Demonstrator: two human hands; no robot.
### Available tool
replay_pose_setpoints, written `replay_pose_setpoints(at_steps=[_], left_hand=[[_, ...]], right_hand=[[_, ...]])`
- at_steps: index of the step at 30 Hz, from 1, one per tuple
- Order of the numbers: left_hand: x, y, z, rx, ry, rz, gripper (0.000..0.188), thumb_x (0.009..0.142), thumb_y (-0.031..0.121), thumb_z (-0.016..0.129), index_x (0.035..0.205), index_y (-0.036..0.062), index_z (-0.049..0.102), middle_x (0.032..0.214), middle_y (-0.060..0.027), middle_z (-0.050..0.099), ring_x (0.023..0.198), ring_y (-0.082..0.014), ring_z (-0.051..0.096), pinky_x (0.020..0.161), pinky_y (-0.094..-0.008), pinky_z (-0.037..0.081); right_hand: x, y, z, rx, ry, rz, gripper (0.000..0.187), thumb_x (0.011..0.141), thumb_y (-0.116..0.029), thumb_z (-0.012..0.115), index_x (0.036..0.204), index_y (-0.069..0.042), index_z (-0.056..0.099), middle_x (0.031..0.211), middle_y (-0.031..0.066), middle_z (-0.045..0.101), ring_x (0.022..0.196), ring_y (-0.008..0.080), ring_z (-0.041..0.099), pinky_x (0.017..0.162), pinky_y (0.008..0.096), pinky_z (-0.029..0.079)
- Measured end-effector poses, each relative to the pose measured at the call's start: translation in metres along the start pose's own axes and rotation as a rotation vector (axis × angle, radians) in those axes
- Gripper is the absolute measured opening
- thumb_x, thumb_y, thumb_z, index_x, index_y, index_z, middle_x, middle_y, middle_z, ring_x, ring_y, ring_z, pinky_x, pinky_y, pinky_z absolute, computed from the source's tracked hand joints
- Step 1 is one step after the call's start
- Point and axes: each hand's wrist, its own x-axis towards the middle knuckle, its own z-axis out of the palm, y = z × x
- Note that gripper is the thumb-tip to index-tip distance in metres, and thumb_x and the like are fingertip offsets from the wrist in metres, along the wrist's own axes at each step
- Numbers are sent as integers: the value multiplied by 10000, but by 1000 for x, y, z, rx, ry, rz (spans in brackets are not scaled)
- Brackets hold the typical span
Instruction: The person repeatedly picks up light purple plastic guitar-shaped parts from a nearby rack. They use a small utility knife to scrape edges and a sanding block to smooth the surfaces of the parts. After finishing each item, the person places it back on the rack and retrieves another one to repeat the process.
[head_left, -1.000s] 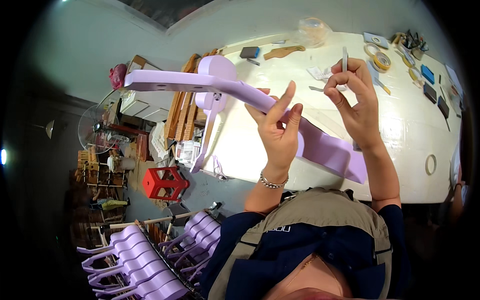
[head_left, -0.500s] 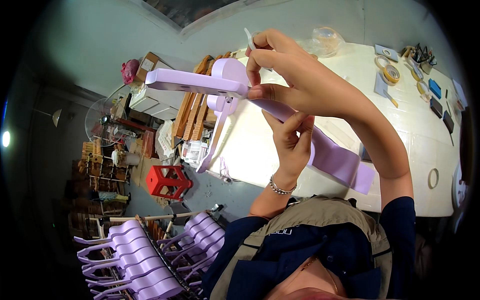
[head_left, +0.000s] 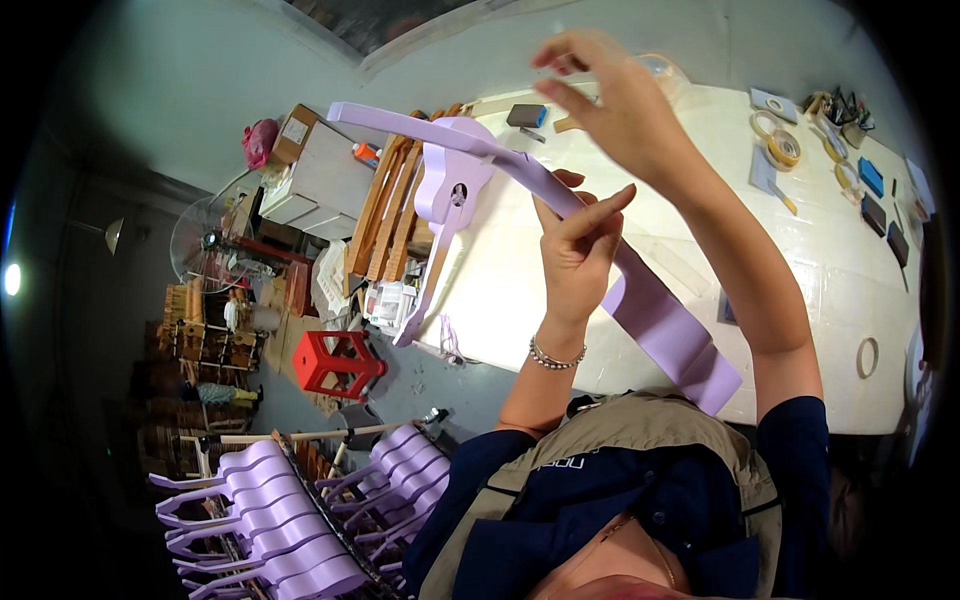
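Observation:
A lilac, unstrung ukulele (head_left: 665,320) slants across my front, its body near my chest and its neck running up to the left. My left hand (head_left: 580,245), with a beaded bracelet at the wrist, closes round the neck. Up at the right, my right hand (head_left: 605,90) is raised clear of the ukulele. It is slightly blurred; its thumb and fingers are apart, and I see nothing between them. Another lilac ukulele (head_left: 435,195), with a round sound hole, lies beyond the held headstock and is partly covered by it.
A cream-topped table (head_left: 800,330) carries tape rolls (head_left: 783,150), a grey block (head_left: 527,115), a blue block (head_left: 870,177) and a pen holder (head_left: 855,130). Brown wooden necks (head_left: 385,215) lie at its left edge. On the floor side are a red stool (head_left: 337,363) and racked lilac ukuleles (head_left: 285,520).
My right hand has left the headstock, moving up and right; the pale ring at its fingers no longer shows. The held ukulele has turned, its headstock now higher. My left hand stays on the neck.

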Motion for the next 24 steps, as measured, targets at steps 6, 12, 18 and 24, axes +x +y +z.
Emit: replay_pose_setpoints(at_steps=[6, 12, 18, 24], left_hand=[[17, -38, -39, 105, 96, -74, 401, 821, -72, 561, 1199, 62, 549, 1185, 4, 366, 714, -50, 436, 613, -178, 397], [0, -50, -41, 154, 379, 135, 993, 838, -2, 552, 1396, 176, -251, 1307, -236, 341, 854, -166, 609, 664, -241, 485], [-53, -51, -93, -211, 408, -709, 287, 903, 194, 483, 1079, -11, 387, 887, -139, 599, 892, -308, 633, 773, -382, 519], [-110, -65, -163, -471, 749, -843, 340, 875, 250, 462, 1072, 15, 316, 1187, -287, 472, 993, -464, 557, 862, -507, 485]], right_hand=[[-97, 122, -55, -66, -69, 488, 300, 864, -63, 557, 1156, -101, 498, 796, 125, 618, 770, 221, 609, 744, 280, 451], [-308, 240, -175, -801, 49, 706, 343, 854, -57, 540, 1184, -125, 476, 704, 141, 594, 629, 307, 579, 581, 398, 441], [-366, 250, -219, -989, -51, 841, 372, 861, -70, 521, 1223, -120, 448, 761, 139, 620, 692, 319, 608, 599, 422, 456], [-329, 272, -182, -933, -174, 540, 387, 844, -49, 539, 1221, -111, 476, 890, 151, 612, 844, 309, 590, 732, 426, 463]])
